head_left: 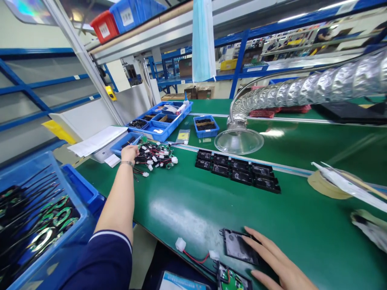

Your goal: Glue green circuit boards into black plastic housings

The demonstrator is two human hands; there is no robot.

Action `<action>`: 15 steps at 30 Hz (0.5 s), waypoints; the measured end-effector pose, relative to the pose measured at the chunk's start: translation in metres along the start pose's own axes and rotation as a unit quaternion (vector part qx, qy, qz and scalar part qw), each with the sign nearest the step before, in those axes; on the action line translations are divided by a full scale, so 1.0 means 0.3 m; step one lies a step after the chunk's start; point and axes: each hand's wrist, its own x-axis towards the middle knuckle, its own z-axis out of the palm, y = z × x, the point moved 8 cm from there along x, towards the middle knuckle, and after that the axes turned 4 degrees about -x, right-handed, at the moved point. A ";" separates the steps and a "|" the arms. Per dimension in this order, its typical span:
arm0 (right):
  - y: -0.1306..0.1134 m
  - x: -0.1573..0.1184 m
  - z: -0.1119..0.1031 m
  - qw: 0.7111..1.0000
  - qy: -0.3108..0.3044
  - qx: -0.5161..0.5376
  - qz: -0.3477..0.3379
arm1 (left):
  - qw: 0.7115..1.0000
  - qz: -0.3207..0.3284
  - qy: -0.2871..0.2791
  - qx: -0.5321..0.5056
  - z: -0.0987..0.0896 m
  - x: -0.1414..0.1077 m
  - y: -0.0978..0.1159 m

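Left hand (pixel 130 153) at the edge of a wire-harness pile (pixel 154 156), fingers bunched, grasp not confirmable. Right hand (pixel 279 259) released, fingers spread on a black plastic casing (pixel 238 246), apparently steadying it on the green assembly belt (pixel 187 217). Further casings (pixel 237 171) ranked beyond, seemingly for reach.

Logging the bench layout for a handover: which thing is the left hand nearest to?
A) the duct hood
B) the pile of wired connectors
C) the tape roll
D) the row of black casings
B: the left hand reaches over the bench to the edge of the pile of wired connectors.
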 end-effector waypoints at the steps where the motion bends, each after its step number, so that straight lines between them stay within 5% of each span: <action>1: 0.005 -0.001 -0.003 1.000 0.001 0.002 0.001 | 0.999 0.007 0.012 -0.043 -0.021 -0.005 0.023; 4: 0.027 0.004 -0.019 1.000 0.013 0.009 0.005 | 0.992 0.045 0.022 -0.115 -0.068 -0.043 0.119; 6: 0.039 0.019 -0.045 1.000 0.027 0.011 0.011 | 0.982 0.061 -0.038 -0.173 -0.044 -0.096 0.183; 10: -0.001 0.097 -0.143 0.998 0.055 0.040 0.014 | 0.930 0.080 -0.202 -0.297 0.110 -0.295 0.273; 15: -0.161 0.291 -0.282 0.979 0.105 0.169 -0.032 | 0.915 0.057 -0.300 -0.264 0.358 -0.610 0.229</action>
